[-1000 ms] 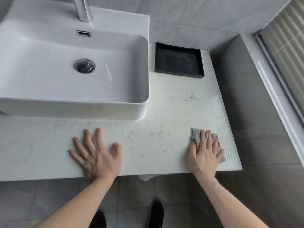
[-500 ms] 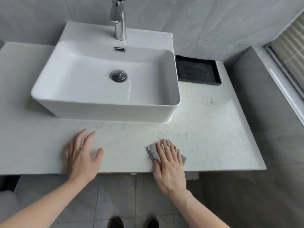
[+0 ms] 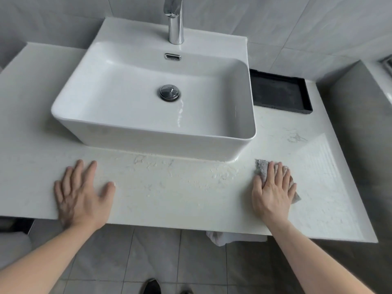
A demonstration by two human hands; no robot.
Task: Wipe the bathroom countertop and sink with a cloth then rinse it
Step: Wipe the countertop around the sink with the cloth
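A grey cloth (image 3: 262,169) lies on the white marble countertop (image 3: 169,198), in front of the sink's right corner. My right hand (image 3: 272,192) presses flat on the cloth and covers most of it. My left hand (image 3: 81,195) rests flat on the countertop near its front edge, fingers spread, holding nothing. The white rectangular vessel sink (image 3: 131,128) stands on the counter behind both hands, with a chrome drain plug (image 3: 169,92) in its basin and a chrome tap (image 3: 175,20) at the back. Whitish smears mark the counter between my hands.
A black shallow tray (image 3: 280,92) sits at the back right against the tiled wall. A grey side wall (image 3: 360,124) bounds the counter on the right. A white towel (image 3: 220,237) hangs below the front edge. My shoes show on the tiled floor.
My right hand has slid the cloth to the right along the counter's front strip, after first sweeping left. My left hand stays planted. The view has shifted right.
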